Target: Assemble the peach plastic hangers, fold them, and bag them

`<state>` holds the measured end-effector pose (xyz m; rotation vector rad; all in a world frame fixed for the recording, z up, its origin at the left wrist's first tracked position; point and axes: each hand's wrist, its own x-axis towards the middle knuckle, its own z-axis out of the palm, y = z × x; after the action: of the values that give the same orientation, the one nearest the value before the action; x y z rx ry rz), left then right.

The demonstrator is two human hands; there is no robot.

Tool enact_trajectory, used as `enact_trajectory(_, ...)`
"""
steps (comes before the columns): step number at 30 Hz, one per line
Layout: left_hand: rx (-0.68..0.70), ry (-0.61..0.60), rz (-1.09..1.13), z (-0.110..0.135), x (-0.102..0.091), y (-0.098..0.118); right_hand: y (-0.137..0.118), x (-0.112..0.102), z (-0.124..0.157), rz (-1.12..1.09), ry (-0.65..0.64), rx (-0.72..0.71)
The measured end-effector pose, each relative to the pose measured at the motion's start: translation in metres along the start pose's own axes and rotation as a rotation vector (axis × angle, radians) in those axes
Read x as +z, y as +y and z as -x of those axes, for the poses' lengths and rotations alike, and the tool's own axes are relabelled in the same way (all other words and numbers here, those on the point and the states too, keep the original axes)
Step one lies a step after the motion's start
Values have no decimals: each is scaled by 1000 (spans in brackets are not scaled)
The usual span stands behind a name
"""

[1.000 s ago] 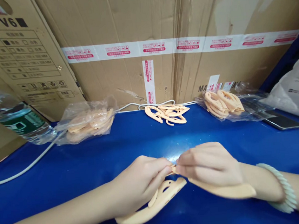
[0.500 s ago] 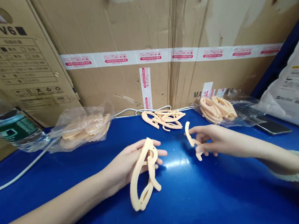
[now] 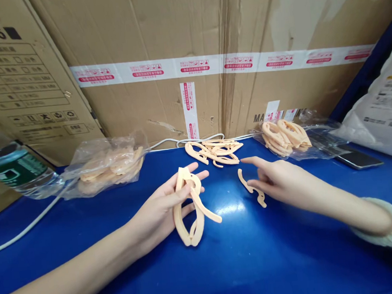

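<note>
My left hand (image 3: 163,205) holds a peach plastic hanger-like piece (image 3: 190,207) upright over the blue table (image 3: 120,228), thumb pressed on it and fingers stretched behind. A small peach hook piece (image 3: 252,188) lies on the table just left of my right hand (image 3: 278,180), whose fingers are apart with the index pointing left; it touches or nearly touches the hook. A loose pile of the same peach pieces (image 3: 215,152) lies behind both hands.
A plastic bag of peach pieces (image 3: 109,167) lies at the back left and another (image 3: 287,136) at the back right. Cardboard boxes (image 3: 186,51) wall the back. A water bottle (image 3: 10,167), a white cable (image 3: 26,225), a phone (image 3: 358,159) and a white parcel bag (image 3: 386,110) surround them.
My hands, joined on the pieces a second ago, came apart. The left lifted the large piece upright; the right carried the small hook away and has let it down on the table.
</note>
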<state>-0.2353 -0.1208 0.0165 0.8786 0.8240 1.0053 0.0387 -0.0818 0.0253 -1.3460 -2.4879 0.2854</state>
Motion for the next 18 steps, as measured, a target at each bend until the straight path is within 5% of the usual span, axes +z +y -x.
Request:
enact_trajectory(5,94,-60,8,0,-3,-6,-36,10,16,90,225,-468)
enact_trajectory(8,88,-50,45,4,1,-9,-47,18,23,218,225,-655)
enact_trajectory(13,42,-44,-113,13,9,-12,-52,28,24,254,112,-813)
enact_trajectory(18,87,-40,-326,15,9,-18,-54,31,23,272,162,-867)
